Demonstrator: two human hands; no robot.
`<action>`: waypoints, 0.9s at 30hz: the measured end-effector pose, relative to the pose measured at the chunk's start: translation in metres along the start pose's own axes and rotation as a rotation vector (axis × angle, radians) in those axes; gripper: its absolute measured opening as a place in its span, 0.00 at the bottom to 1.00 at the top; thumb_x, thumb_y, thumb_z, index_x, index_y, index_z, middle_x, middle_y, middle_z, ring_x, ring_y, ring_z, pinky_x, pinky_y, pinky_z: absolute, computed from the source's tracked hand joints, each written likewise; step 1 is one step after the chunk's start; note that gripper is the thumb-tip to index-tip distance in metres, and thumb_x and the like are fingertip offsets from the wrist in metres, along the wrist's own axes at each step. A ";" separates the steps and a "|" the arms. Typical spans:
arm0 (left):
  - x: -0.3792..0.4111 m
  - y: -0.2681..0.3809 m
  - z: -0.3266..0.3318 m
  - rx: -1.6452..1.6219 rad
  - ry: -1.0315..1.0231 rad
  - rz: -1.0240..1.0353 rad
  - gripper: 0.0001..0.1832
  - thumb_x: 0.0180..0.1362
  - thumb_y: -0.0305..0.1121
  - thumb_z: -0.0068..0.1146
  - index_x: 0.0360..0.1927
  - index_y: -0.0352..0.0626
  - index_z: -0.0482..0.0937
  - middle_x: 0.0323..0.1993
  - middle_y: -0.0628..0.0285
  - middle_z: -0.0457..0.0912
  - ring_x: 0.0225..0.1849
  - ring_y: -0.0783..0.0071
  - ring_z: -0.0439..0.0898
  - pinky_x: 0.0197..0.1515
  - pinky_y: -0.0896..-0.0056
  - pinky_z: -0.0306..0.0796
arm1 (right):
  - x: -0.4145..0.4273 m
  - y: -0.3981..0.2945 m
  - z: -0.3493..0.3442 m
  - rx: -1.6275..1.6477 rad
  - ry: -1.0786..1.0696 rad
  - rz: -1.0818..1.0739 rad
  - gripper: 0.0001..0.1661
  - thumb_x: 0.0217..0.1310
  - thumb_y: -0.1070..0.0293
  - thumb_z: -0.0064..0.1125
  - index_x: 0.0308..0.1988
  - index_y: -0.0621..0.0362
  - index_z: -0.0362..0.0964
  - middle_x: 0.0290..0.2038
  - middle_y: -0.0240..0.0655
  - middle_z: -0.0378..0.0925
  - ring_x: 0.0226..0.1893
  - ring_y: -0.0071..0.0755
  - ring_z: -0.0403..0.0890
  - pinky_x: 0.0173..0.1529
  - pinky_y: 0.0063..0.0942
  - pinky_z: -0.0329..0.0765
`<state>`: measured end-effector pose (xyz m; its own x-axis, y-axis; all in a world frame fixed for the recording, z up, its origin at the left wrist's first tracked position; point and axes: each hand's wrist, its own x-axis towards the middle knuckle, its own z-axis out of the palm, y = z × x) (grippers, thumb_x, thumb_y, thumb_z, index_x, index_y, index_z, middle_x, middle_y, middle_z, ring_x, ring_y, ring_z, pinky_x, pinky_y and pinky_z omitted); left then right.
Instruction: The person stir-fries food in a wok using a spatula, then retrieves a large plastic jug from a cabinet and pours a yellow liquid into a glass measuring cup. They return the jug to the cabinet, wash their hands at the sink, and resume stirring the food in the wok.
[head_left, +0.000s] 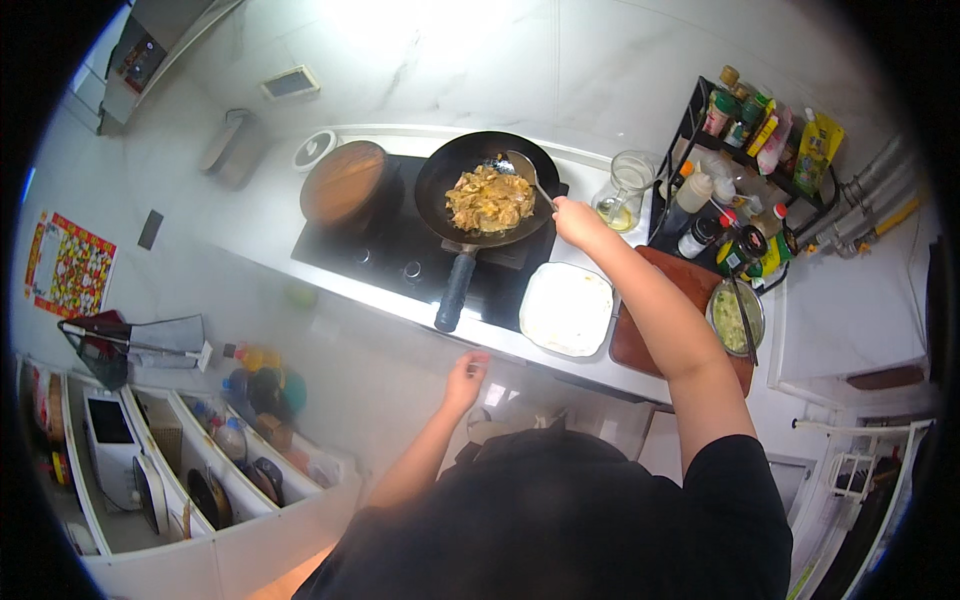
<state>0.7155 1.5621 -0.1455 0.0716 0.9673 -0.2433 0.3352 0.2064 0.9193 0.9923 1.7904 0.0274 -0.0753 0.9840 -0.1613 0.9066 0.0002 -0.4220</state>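
Observation:
My right hand (576, 223) grips the handle of a metal wok spatula (523, 166). The spatula's head rests at the far right side of a black wok (433, 176), against browned, chopped food (491, 199) with some liquid under it. The wok sits on a black glass cooktop (337, 244), its dark wrapped handle (456, 292) pointing towards me. My left hand (466, 379) hangs in front of the counter edge, below the wok handle, fingers loosely curled and nothing visible in them. A white square dish (566, 309) stands right of the wok, below my right forearm.
Left of the wok is a round wooden lid (343, 182). A glass jug (628, 176) stands beside a black seasoning rack (694, 131) with several bottles. On a brown cutting board (637, 341), a metal bowl (731, 319) holds greenish food and chopsticks (742, 322). Open-topped shelving (285, 517) is lower left.

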 end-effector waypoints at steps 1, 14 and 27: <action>-0.004 0.002 0.000 -0.029 0.008 -0.010 0.14 0.55 0.23 0.52 0.46 0.43 0.76 0.45 0.60 0.77 0.39 0.69 0.78 0.44 0.70 0.73 | 0.002 -0.003 -0.005 -0.010 0.010 0.000 0.17 0.60 0.71 0.37 0.44 0.63 0.70 0.43 0.57 0.76 0.47 0.60 0.77 0.51 0.48 0.73; -0.038 0.004 0.005 0.024 0.081 -0.089 0.11 0.59 0.24 0.51 0.46 0.40 0.74 0.43 0.64 0.79 0.39 0.75 0.78 0.41 0.75 0.72 | 0.008 0.011 0.009 0.129 0.060 -0.179 0.17 0.62 0.64 0.49 0.51 0.53 0.70 0.40 0.53 0.78 0.44 0.56 0.78 0.48 0.47 0.74; -0.027 0.018 0.024 0.090 0.085 -0.034 0.11 0.57 0.26 0.53 0.45 0.42 0.77 0.44 0.59 0.77 0.37 0.70 0.78 0.42 0.72 0.73 | -0.048 0.032 -0.012 0.039 0.085 -0.110 0.20 0.63 0.67 0.49 0.55 0.54 0.68 0.37 0.54 0.78 0.41 0.57 0.78 0.45 0.47 0.74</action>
<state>0.7418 1.5363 -0.1295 -0.0199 0.9698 -0.2431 0.4197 0.2288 0.8784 1.0301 1.7450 0.0322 -0.1359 0.9900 -0.0368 0.8780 0.1032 -0.4674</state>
